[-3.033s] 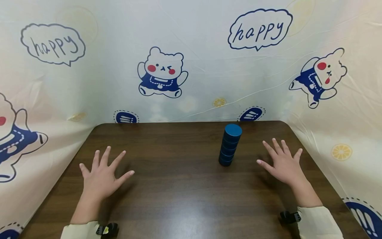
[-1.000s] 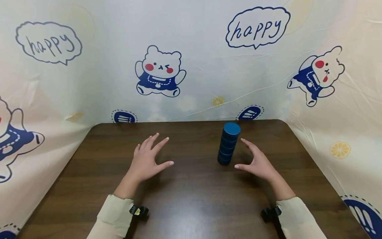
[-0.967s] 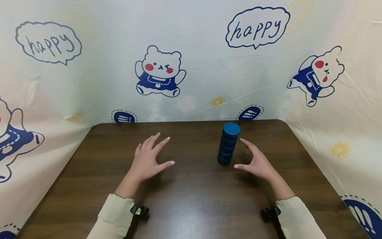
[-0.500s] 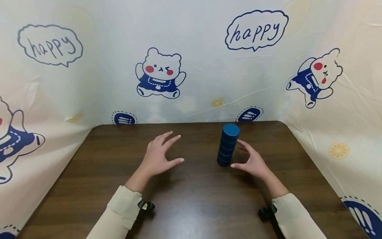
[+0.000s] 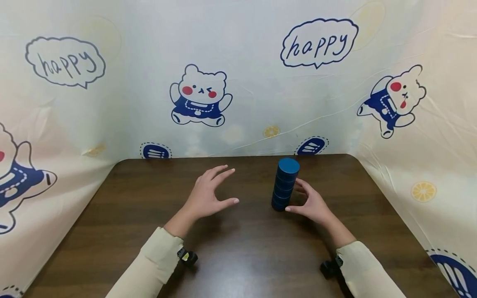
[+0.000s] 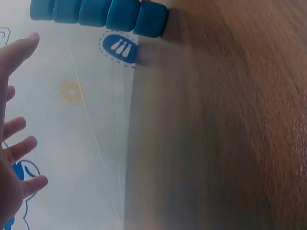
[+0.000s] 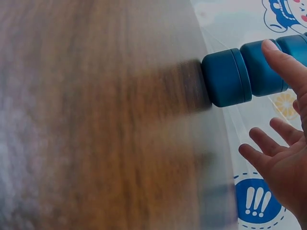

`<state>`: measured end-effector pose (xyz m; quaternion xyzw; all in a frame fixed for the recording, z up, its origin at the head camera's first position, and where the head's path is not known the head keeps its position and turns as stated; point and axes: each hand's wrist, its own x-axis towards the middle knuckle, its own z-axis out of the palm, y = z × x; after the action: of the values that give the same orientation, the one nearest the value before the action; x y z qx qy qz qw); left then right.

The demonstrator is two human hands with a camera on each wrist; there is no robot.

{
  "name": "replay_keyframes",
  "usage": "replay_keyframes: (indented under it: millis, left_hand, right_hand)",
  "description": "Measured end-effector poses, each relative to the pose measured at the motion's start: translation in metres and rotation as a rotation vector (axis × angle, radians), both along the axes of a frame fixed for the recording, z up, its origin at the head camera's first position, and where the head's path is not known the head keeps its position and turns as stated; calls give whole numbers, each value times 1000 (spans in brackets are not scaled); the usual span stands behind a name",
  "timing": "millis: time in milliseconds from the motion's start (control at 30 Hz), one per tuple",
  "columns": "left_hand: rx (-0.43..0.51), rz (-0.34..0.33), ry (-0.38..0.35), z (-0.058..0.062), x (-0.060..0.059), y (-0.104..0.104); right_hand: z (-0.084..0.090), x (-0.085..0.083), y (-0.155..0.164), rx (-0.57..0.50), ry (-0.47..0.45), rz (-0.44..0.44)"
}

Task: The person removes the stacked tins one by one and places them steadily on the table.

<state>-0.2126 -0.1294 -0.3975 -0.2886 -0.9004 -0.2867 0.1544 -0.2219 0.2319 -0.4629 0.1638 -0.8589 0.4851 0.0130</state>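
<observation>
A stack of several round blue canisters [image 5: 285, 185] stands upright on the brown wooden table [image 5: 246, 248], right of centre. My right hand [image 5: 313, 205] is beside its right side, thumb near the bottom canister and fingers spread behind. In the right wrist view the thumb overlaps one of the blue canisters [image 7: 226, 78], while the other fingers stay spread below them. My left hand [image 5: 206, 194] hovers over the table left of the stack, fingers apart, with nothing in it. The left wrist view has the blue stack [image 6: 93, 12] along the top, apart from the left thumb.
A pale curtain [image 5: 253, 91] with printed bears and "happy" bubbles hangs behind the table and along both sides. Dark wrist cameras [image 5: 187, 256] are strapped at both sleeves. The table's far edge [image 5: 208, 157] lies just beyond the stack.
From wide apart and spread flat, both hands have moved inward. The right hand has come up to the stack; the left has moved right toward the table's middle. The stack stays in place.
</observation>
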Motion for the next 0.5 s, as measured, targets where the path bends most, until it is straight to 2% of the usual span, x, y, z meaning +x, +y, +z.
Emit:
replay_keyframes:
  millis: [167,500]
  left_hand:
    - [64,-37,1,1,-2,6]
    - [161,-103,-48,8,-8,21]
  right_hand:
    - [-1,0,-2,-27,-7,1]
    - [0,-4,-7,-72,-50,-2]
